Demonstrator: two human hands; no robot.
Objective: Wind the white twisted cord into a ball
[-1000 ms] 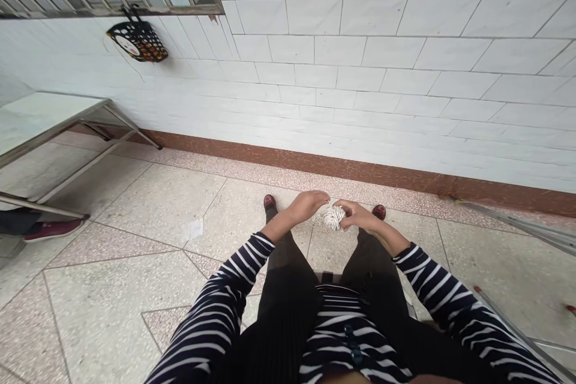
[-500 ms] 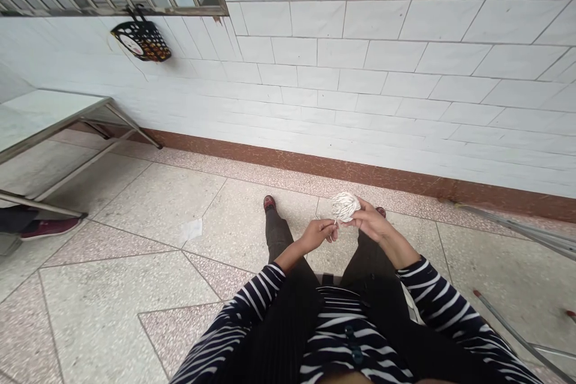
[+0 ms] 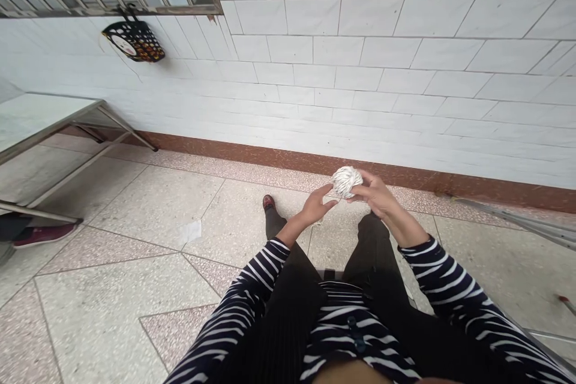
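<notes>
A ball of white cord (image 3: 347,182) is in front of me, above the floor by the foot of the wall. My right hand (image 3: 377,194) grips its right side, thumb on the near face and fingers behind. On the other side, my left hand (image 3: 315,206) has its thumb and fingers spread apart, with fingertips at the ball's left edge. Whether they touch the ball I cannot tell. A small bit of pale cord (image 3: 318,222) shows just below the left hand.
A steel-framed table (image 3: 54,109) stands at the left, with another person's shoe (image 3: 45,235) under it. A black perforated basket (image 3: 134,41) hangs from the window bars. Paper (image 3: 191,231) lies on the floor. Metal poles (image 3: 513,219) lie at the right.
Both hands and the ball have moved up and away from me. My left hand has opened from a pinch on the cord, its thumb and fingers now apart beside the ball.
</notes>
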